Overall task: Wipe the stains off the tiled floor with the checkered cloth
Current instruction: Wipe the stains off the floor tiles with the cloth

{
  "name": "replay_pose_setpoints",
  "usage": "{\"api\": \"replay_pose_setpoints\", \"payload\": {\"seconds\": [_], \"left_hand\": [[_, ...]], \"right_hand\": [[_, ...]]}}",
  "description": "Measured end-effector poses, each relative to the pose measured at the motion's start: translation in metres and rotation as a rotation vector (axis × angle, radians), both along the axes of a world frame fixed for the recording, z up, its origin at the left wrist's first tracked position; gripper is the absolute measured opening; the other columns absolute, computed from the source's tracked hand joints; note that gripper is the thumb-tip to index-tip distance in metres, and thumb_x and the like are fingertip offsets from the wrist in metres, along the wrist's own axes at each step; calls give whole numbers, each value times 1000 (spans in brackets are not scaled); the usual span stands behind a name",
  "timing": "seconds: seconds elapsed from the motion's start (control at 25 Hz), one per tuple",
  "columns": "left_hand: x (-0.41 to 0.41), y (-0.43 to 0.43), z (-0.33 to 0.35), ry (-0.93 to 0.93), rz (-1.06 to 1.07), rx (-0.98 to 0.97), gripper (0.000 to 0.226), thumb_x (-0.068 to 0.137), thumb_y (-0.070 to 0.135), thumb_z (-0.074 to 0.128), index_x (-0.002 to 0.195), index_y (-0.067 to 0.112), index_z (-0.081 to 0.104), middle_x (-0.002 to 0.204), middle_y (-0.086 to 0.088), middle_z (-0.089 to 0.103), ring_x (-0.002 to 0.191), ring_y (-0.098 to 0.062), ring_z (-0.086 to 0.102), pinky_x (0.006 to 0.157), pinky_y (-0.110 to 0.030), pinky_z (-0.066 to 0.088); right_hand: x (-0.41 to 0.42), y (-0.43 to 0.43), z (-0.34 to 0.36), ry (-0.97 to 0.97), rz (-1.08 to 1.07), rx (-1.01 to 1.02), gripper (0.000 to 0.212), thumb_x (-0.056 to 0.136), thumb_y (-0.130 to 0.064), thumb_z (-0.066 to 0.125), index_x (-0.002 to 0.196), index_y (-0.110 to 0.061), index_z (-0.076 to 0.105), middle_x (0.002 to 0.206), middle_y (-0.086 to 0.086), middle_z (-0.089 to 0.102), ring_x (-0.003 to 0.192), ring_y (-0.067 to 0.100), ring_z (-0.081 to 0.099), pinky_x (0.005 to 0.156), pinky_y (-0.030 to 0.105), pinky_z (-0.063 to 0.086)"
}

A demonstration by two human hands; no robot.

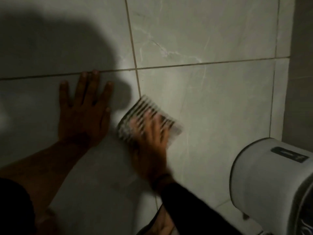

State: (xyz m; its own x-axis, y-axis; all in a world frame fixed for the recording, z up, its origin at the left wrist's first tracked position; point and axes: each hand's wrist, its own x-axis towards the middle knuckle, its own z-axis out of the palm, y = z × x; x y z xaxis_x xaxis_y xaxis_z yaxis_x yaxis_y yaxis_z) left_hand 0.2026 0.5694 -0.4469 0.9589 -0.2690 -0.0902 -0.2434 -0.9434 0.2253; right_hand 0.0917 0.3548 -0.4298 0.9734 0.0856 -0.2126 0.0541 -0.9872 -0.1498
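Observation:
The floor (211, 99) is pale grey marbled tile with dark grout lines. A folded black-and-white checkered cloth (142, 109) lies flat on it near the middle of the view, blurred by motion. My right hand (150, 141) presses down on the cloth with fingers spread over it; a dark sleeve covers that forearm. My left hand (84, 106) rests flat on the tile to the left of the cloth, fingers apart, holding nothing. No stain stands out in the dim light.
A white rounded appliance (271, 175) with a dark label stands at the lower right, close to my right arm. A grey wall (301, 82) rises along the right edge. A large shadow covers the upper left tiles. A bare foot (164, 223) shows at the bottom.

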Motion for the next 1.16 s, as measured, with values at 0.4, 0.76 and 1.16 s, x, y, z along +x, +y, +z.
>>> {"api": "replay_pose_setpoints", "payload": {"seconds": [0.4, 0.76, 1.16], "left_hand": [[1, 1, 2, 15, -9, 15, 70, 106, 43, 30, 173, 25, 20, 183, -15, 10, 169, -40, 11, 129, -71, 0], [3, -6, 47, 199, -38, 49, 66, 110, 38, 33, 173, 23, 24, 181, -20, 14, 169, -43, 12, 131, -65, 8], [-72, -91, 308, 1305, 924, -863, 41, 104, 57, 52, 113, 20, 66, 126, 2, 71, 121, -27, 65, 120, -56, 42]], "right_hand": [[43, -144, 4, -77, -1011, -114, 79, 102, -48, 34, 164, 0, 28, 175, 25, 21, 162, 48, 19, 130, 69, 13], [-38, 120, 64, 259, -742, 730, 61, 105, -34, 48, 163, -34, 29, 178, 9, 15, 167, 26, 4, 133, 45, -9], [-20, -29, 314, 53, -1733, 2150, 57, 92, -54, 54, 123, -14, 80, 133, 14, 77, 119, 36, 75, 102, 54, 62]]}}
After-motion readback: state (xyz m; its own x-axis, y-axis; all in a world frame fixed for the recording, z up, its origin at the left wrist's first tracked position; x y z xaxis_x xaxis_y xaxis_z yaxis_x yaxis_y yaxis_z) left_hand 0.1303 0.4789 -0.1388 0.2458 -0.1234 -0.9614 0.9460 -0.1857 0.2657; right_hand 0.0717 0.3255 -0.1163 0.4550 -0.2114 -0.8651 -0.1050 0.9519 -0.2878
